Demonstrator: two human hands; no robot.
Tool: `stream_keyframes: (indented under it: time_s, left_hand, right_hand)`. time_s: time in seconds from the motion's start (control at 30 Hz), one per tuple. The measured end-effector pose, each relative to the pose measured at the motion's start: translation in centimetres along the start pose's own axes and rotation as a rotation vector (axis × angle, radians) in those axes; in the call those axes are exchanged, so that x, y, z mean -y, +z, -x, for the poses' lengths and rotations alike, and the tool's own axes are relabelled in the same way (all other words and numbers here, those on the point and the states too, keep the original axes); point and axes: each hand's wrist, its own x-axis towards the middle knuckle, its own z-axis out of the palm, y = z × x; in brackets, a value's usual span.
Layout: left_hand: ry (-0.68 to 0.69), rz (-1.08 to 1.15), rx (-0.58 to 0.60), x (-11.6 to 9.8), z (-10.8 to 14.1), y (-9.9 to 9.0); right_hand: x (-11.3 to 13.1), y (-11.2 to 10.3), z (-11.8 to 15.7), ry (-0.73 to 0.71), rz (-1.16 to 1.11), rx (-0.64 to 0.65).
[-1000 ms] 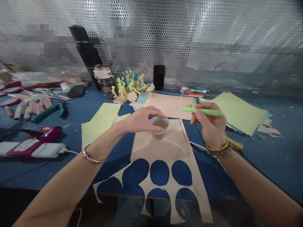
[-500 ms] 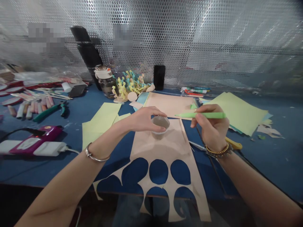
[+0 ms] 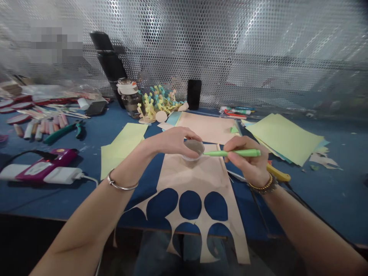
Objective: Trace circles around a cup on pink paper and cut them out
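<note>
A small round translucent cup (image 3: 193, 148) stands on a pale pink sheet of paper (image 3: 184, 176). My left hand (image 3: 176, 141) wraps its thumb and fingers around the cup's left side. In my right hand (image 3: 247, 159) is a light green marker (image 3: 240, 153), pinched between thumb and fingers. The marker's tip lies close to the cup's right edge; whether it touches the paper I cannot tell. Several round holes are cut in the near part of the sheet, which hangs over the table's front edge.
Left are a yellow-green paper (image 3: 122, 143), pliers (image 3: 61, 134) and a purple power strip (image 3: 47, 166). Right lie a stack of coloured paper (image 3: 287, 136) and a yellow-handled cutter (image 3: 277, 172). Behind stand a bottle (image 3: 130, 101), small paper flowers (image 3: 156, 103) and a phone (image 3: 194, 94).
My right hand has moved left and slightly down, bringing the marker's tip from apart to beside the cup. The left hand stays around the cup.
</note>
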Motion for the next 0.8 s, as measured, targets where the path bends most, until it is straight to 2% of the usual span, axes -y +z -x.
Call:
stream_keyframes:
  time_s: [0.17, 0.37, 0.57, 0.8]
  left_hand:
    - [0.030, 0.026, -0.037, 0.4, 0.2, 0.5]
    - [0.068, 0.026, -0.050, 0.4, 0.3, 0.6]
    - [0.113, 0.026, -0.094, 0.5, 0.5, 0.8]
    - [0.137, 0.015, -0.144, 0.6, 0.5, 1.1]
  right_hand:
    - [0.2, 0.2, 0.0, -0.010, 0.051, 0.077]
    - [0.7, 1.0, 0.0, -0.084, 0.144, 0.222]
    - [0.1, 1.6, 0.1, -0.127, 0.256, 0.376]
    - [-0.5, 1.9, 0.3, -0.107, 0.340, 0.427]
